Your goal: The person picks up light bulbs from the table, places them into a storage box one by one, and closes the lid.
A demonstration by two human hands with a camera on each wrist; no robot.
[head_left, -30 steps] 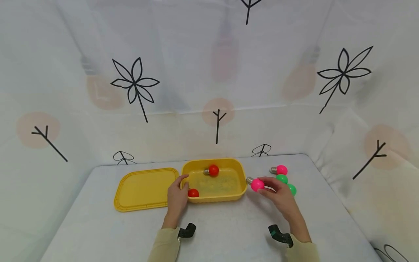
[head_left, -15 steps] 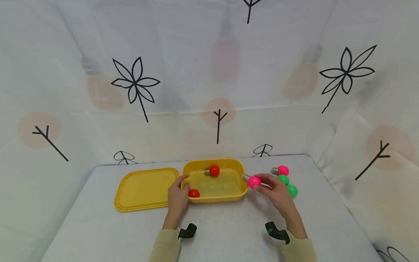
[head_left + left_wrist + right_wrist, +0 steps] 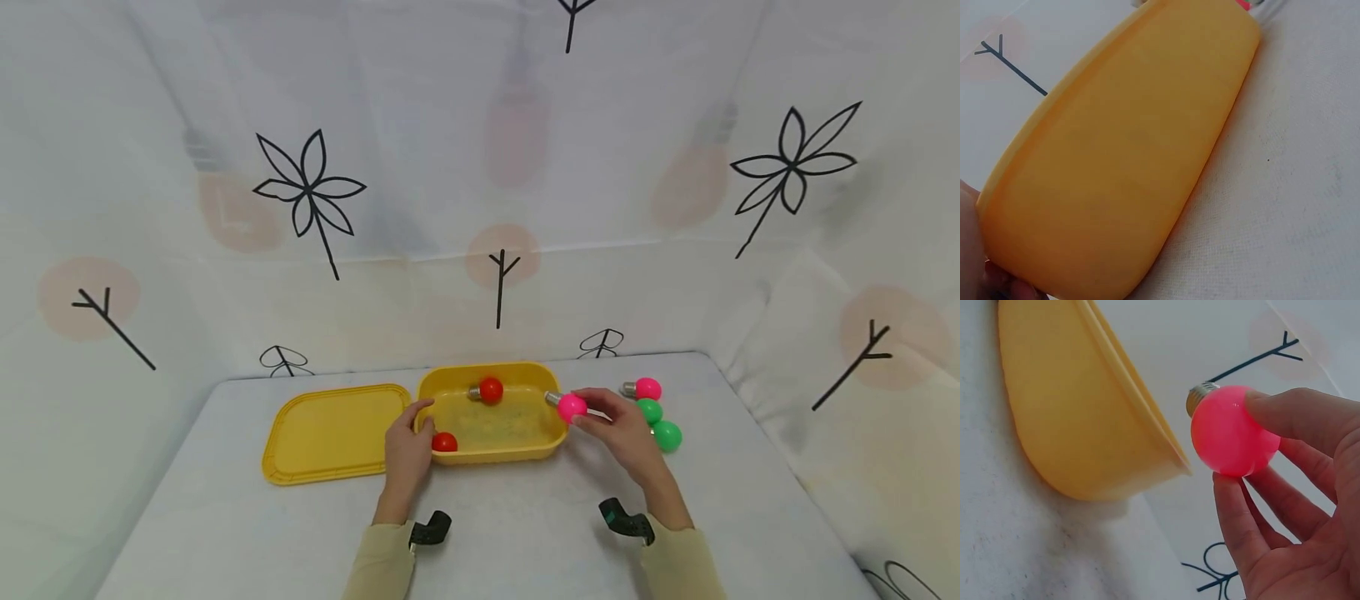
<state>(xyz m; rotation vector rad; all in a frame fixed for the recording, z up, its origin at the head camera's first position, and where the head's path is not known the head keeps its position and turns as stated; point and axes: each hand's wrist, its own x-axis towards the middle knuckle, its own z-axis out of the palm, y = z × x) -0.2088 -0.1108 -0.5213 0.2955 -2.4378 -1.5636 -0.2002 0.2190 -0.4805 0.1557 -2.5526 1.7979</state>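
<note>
My right hand (image 3: 621, 432) pinches a pink light bulb (image 3: 1235, 431) by its round glass, between thumb and fingertips. In the head view the bulb overlaps the right rim of the yellow container (image 3: 495, 457), its metal screw base pointing left over the inside. Two red bulbs lie in the container, one red bulb (image 3: 491, 390) near the back and another red bulb (image 3: 444, 442) in the front left corner. My left hand (image 3: 407, 450) grips the container's left wall, thumb inside the rim. From the left wrist, the container's outer side (image 3: 1116, 144) fills most of the view.
A flat yellow lid (image 3: 337, 433) lies left of the container. On the table's right side rest another pink bulb (image 3: 648, 389) and two green bulbs, a rear green bulb (image 3: 649, 410) and a front green bulb (image 3: 667, 436). Patterned white cloth (image 3: 420, 317) stands behind the table.
My right hand has carried the pink bulb leftward and slightly up in the head view, from beside the container to over its right rim. The left hand has kept its hold.
</note>
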